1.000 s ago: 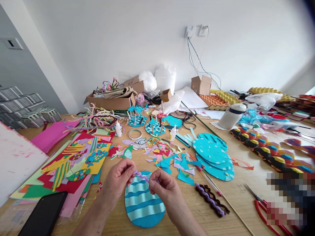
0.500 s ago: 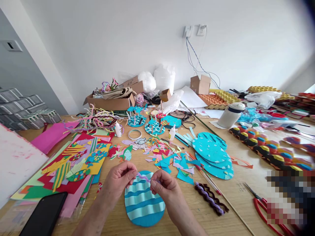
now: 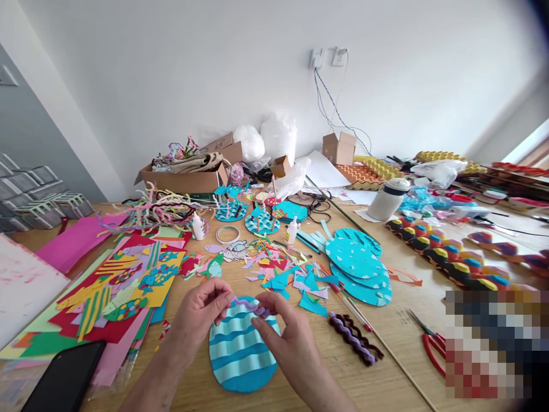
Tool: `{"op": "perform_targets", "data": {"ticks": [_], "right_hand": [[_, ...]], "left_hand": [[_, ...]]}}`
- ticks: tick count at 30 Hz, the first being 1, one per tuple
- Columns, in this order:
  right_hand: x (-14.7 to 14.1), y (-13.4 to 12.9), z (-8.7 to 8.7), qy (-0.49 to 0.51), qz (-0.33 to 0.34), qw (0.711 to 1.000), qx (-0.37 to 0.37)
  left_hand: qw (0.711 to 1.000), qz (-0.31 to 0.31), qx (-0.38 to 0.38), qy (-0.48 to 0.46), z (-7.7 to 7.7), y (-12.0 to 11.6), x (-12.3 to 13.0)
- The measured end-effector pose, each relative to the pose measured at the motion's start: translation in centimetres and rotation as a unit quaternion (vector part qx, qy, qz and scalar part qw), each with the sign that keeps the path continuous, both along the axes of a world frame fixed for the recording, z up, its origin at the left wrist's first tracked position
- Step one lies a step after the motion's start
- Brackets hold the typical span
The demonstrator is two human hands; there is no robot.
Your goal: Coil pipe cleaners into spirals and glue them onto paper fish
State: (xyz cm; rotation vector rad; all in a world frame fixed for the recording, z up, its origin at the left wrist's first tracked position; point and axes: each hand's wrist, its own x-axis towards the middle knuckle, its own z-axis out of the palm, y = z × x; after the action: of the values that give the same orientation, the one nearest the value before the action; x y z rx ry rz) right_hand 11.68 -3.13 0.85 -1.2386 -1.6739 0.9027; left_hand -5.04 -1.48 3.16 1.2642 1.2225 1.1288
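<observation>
A wavy purple pipe cleaner stretches between my two hands, over the near part of the table. My left hand pinches its left end between thumb and fingers. Around its right end are the curled fingers of my right hand, with the thumb a little apart from the index finger. Below both hands lies a blue oval card carrying wavy pale-blue paper strips. To the right, brown and purple wavy pipe cleaners lie side by side on the table.
Paper scraps, glue bottles and a tape roll lie beyond the hands. Coloured paper with fish cutouts and a phone are left. Right are blue ovals, a thin stick and red-handled scissors.
My right thumb has moved away from the index finger, and more of the purple pipe cleaner shows near the right hand. The whole view has shifted slightly to the right.
</observation>
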Motion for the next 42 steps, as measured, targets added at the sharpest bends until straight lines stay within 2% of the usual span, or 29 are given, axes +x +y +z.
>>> {"op": "perform_targets", "data": {"ticks": [5,12,16,18,22,26,28,31,35,38,42], "right_hand": [[0.7,0.2,-0.6,0.065,-0.018,0.998,-0.011],[1.0,-0.3,-1.0,0.211,-0.026,0.973,-0.093],[1.3,-0.6,-1.1,0.235,-0.034,0.966,-0.101],[1.6,-0.8,-1.1,0.2,-0.03,0.976,-0.086],[2.9,-1.9,-0.9,0.029,-0.027,0.998,-0.042],[5.1,-3.7,-1.2,-0.099,-0.042,0.994,0.028],[6.5,-4.5,-1.7,-0.141,-0.064,0.986,0.07],[8.9,-5.5,-2.8,-0.197,-0.139,0.963,0.119],[12.1,-6.4,-4.6,-0.262,-0.222,0.93,0.131],[13.9,-6.7,-5.7,-0.304,-0.252,0.911,0.116],[14.6,-6.6,-6.5,-0.338,-0.272,0.895,0.1]], "left_hand": [[1.0,0.009,-0.007,-0.026,-0.1,-0.1,0.0],[0.998,0.023,-0.022,-0.063,-0.2,-0.3,0.6],[0.997,0.029,-0.031,-0.067,-0.3,-0.3,1.0],[0.997,0.023,-0.035,-0.063,-0.4,-0.3,1.3],[0.998,-0.022,-0.054,-0.034,-0.7,-0.5,2.0],[0.986,-0.124,-0.105,-0.029,-1.5,-0.8,3.1],[0.983,-0.155,-0.098,-0.031,-2.1,-0.9,3.6],[0.99,-0.128,-0.058,-0.022,-2.6,-0.9,3.8],[0.994,-0.096,-0.051,0.017,-2.7,-1.1,3.4],[0.992,-0.107,-0.053,0.04,-2.8,-1.4,3.0],[0.99,-0.096,-0.06,0.086,-3.2,-2.0,2.6]]}}
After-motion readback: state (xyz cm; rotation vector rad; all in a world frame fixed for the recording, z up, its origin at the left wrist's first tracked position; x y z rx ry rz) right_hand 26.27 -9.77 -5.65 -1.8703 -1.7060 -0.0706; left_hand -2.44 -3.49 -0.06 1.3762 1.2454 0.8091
